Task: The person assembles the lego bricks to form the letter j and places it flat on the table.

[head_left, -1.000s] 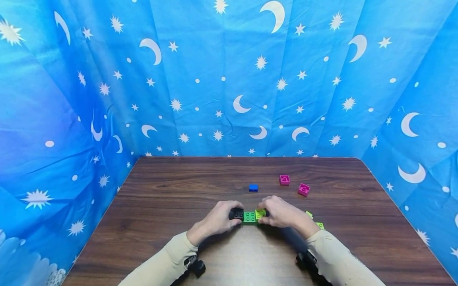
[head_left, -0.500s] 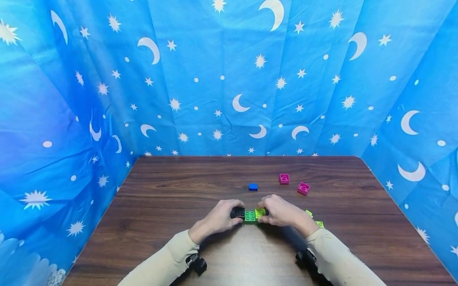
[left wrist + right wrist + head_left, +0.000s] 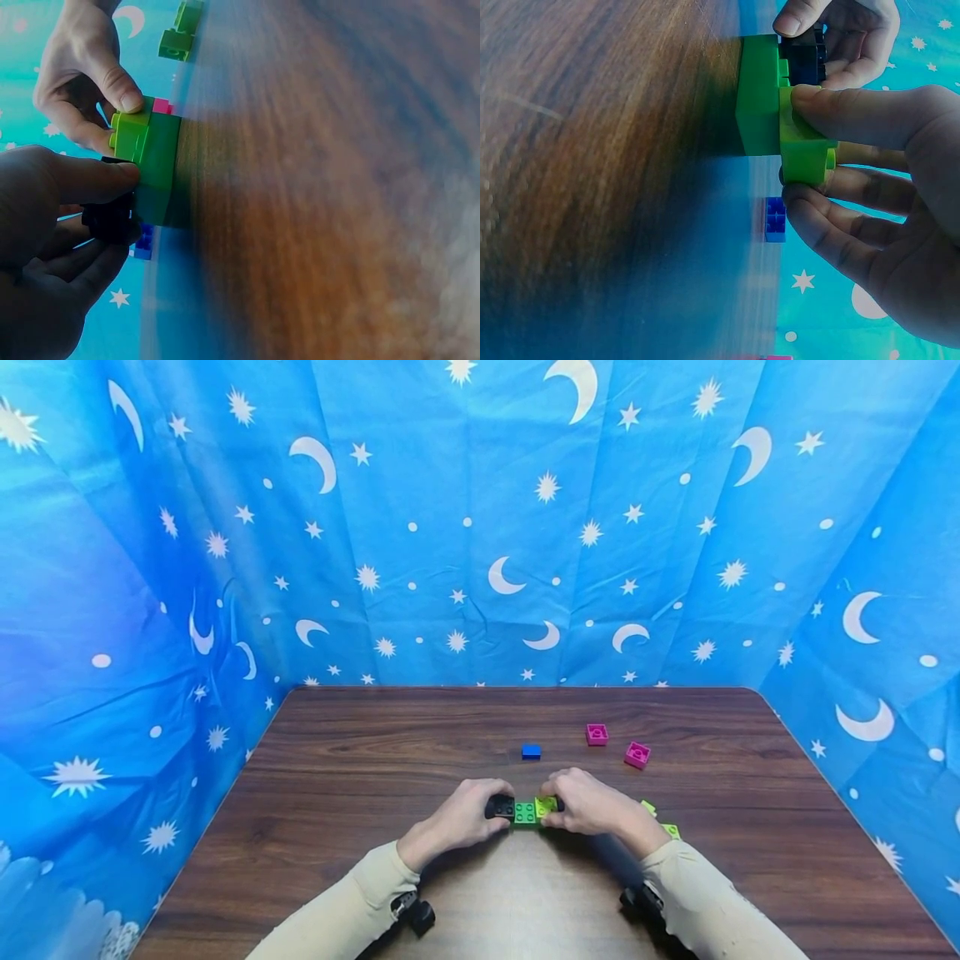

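In the head view a green brick point(image 3: 525, 813) lies between both hands, its middle studs showing between a black brick point(image 3: 504, 808) and a lime brick point(image 3: 546, 807). My left hand point(image 3: 467, 812) grips the black brick at its left end, thumb on the near side and fingers behind. My right hand point(image 3: 591, 803) pinches the lime brick between thumb and fingers. In the right wrist view the lime brick point(image 3: 801, 131) sits against the studded side of the green brick point(image 3: 757, 101) and juts past its end. The fingers partly hide the black brick point(image 3: 804, 61).
On the wooden table point(image 3: 360, 752), a small blue brick point(image 3: 531, 752) lies beyond the hands. Two magenta bricks point(image 3: 597, 735) lie upturned at the back right. Lime bricks point(image 3: 670, 832) rest beside the right wrist, partly hidden by it. A blue star-patterned cloth point(image 3: 420, 560) surrounds the table.
My left hand has shifted slightly right with the black brick, and the green brick has moved a little right too. My right hand stays nearly still on the lime brick.
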The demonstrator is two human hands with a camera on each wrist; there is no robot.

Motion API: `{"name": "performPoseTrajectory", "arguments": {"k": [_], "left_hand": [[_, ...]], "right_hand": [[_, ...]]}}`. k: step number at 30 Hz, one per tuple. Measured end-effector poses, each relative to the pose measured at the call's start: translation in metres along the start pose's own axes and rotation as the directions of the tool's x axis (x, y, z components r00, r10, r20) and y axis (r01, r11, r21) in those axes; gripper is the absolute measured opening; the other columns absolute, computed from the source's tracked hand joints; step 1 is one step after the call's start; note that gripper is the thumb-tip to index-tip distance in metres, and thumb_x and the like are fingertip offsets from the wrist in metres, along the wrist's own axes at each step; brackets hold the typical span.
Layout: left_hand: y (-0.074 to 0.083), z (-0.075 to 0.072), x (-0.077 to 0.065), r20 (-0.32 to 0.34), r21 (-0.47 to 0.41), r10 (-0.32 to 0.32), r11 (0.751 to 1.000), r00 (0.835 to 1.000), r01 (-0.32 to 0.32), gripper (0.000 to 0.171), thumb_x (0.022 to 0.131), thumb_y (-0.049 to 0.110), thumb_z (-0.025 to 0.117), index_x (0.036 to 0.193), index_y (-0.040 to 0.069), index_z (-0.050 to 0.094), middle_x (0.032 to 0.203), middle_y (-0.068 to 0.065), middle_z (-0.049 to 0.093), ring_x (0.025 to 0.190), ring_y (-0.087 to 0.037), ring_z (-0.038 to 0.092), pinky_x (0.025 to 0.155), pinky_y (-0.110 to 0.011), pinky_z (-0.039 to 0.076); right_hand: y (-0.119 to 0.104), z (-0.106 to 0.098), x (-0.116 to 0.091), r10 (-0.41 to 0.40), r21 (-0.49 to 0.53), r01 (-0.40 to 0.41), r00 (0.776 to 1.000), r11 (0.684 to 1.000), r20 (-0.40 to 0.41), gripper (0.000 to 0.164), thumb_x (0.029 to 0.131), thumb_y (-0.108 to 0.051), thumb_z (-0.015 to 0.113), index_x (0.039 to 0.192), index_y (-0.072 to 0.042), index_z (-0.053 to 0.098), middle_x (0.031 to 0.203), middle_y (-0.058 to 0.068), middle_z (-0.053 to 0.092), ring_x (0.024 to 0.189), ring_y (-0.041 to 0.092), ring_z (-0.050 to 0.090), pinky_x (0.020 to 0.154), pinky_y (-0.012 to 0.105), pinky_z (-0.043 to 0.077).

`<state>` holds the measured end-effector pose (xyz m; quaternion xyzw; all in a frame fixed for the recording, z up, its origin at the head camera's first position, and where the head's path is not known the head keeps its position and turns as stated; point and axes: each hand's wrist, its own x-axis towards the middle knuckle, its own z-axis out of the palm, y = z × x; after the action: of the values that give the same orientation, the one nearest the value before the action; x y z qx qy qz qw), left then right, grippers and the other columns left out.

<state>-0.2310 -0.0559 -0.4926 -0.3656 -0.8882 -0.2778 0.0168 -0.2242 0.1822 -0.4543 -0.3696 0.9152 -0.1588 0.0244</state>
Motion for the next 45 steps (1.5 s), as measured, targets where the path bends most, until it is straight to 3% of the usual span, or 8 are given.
{"name": "performPoseTrajectory", "arguments": {"k": [9, 21, 26, 33, 39, 45], "left_hand": [[-0.002, -0.001, 0.000, -0.026, 0.005, 0.012, 1.000, 1.000, -0.011, 0.032, 0.077, 0.016, 0.081, 0.104, 0.015, 0.065, 0.098, 0.001, 0.070, 0.090, -0.009, 0.064, 0.081, -0.025, 0.052], [-0.001, -0.005, 0.006, -0.018, 0.066, 0.024, 0.998, 1.000, -0.022, 0.031, 0.077, 0.018, 0.080, 0.105, 0.012, 0.067, 0.100, 0.001, 0.072, 0.090, -0.011, 0.065, 0.082, -0.026, 0.052], [0.002, -0.008, 0.008, 0.029, 0.087, 0.003, 0.996, 1.000, -0.005, 0.028, 0.076, 0.018, 0.080, 0.099, 0.014, 0.065, 0.097, 0.002, 0.072, 0.082, -0.009, 0.063, 0.076, -0.024, 0.051], [0.009, -0.013, 0.011, 0.088, 0.117, -0.045, 0.993, 0.995, 0.035, 0.024, 0.072, 0.013, 0.080, 0.089, 0.016, 0.062, 0.079, 0.005, 0.066, 0.066, -0.006, 0.053, 0.061, -0.022, 0.044], [0.015, -0.011, 0.014, 0.100, 0.141, -0.062, 0.989, 0.993, 0.048, 0.024, 0.073, 0.015, 0.081, 0.087, 0.018, 0.062, 0.078, 0.008, 0.065, 0.068, -0.005, 0.054, 0.062, -0.022, 0.045], [0.015, -0.011, 0.012, 0.084, 0.142, -0.072, 0.988, 0.994, 0.059, 0.024, 0.073, 0.016, 0.082, 0.089, 0.016, 0.064, 0.081, 0.005, 0.068, 0.069, -0.006, 0.054, 0.063, -0.022, 0.046]], "right_hand": [[-0.001, -0.001, 0.002, -0.009, -0.001, 0.009, 1.000, 1.000, -0.004, 0.023, 0.081, -0.024, 0.078, 0.094, -0.007, 0.070, 0.080, -0.002, 0.061, 0.068, 0.005, 0.049, 0.062, 0.024, 0.046], [0.002, -0.005, 0.006, 0.001, -0.014, -0.001, 1.000, 1.000, -0.002, 0.029, 0.082, -0.024, 0.077, 0.102, -0.004, 0.071, 0.093, 0.005, 0.070, 0.082, 0.014, 0.064, 0.073, 0.030, 0.054], [0.001, -0.003, 0.007, 0.006, -0.007, -0.006, 1.000, 1.000, 0.007, 0.027, 0.082, -0.025, 0.076, 0.100, -0.005, 0.070, 0.088, 0.001, 0.068, 0.074, 0.009, 0.057, 0.066, 0.027, 0.050], [-0.001, 0.001, 0.007, 0.025, 0.029, -0.025, 0.999, 0.999, 0.021, 0.027, 0.082, -0.026, 0.077, 0.099, -0.007, 0.069, 0.083, -0.003, 0.063, 0.068, 0.006, 0.048, 0.061, 0.023, 0.043], [0.002, 0.003, 0.003, 0.056, 0.027, -0.057, 0.998, 0.998, 0.032, 0.029, 0.082, -0.030, 0.077, 0.101, -0.010, 0.069, 0.086, -0.005, 0.063, 0.070, 0.006, 0.048, 0.062, 0.022, 0.042], [0.005, 0.004, 0.003, 0.025, 0.047, -0.026, 1.000, 0.999, 0.011, 0.031, 0.081, -0.030, 0.078, 0.103, -0.009, 0.070, 0.090, -0.004, 0.065, 0.073, 0.006, 0.050, 0.064, 0.024, 0.044]]}}
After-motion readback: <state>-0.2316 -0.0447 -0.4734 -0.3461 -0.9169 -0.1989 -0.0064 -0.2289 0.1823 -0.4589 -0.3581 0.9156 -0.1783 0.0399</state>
